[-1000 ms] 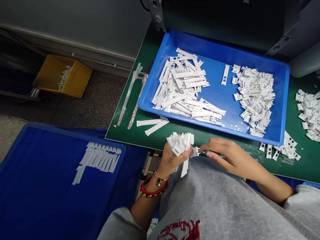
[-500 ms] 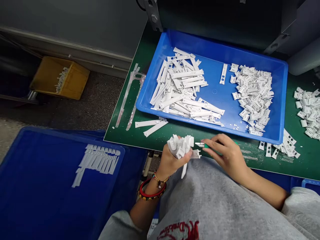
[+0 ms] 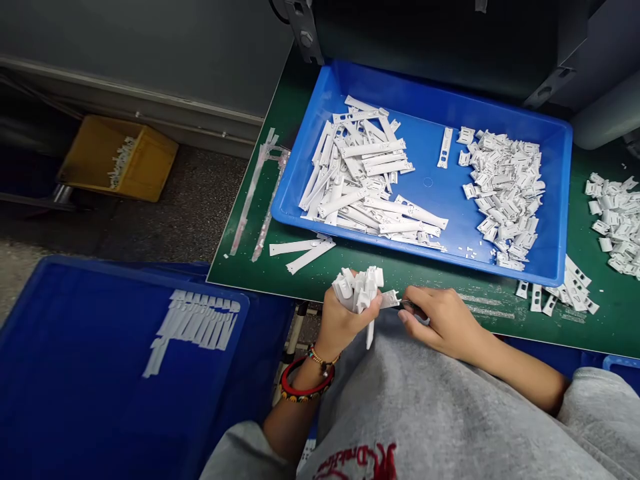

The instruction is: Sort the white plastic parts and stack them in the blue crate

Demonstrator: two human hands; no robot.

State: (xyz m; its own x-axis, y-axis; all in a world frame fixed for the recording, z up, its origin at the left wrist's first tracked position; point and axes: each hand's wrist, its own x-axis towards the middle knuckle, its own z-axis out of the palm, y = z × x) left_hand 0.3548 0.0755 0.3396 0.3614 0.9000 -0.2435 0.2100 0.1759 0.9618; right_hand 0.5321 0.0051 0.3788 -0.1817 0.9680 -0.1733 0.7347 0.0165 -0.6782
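Note:
My left hand is closed around a bunch of white plastic pieces. One white piece juts to the right from between its thumb and fingers, and a long strip hangs below. My right hand is closed on what looks like a small craft knife, whose handle is mostly hidden by the fingers. Its tip meets the right end of the jutting piece. Both hands are over my lap, just in front of the green table.
A blue tray on the table holds long white strips and short white clips. Loose parts and another clip pile lie right of it. A lower blue tray at left carries lined-up strips. A yellow bin stands beyond.
Half a second ago the knife was raised off the jutting piece, its green handle showing. My right hand has since come down and brought the tip back to the piece's end.

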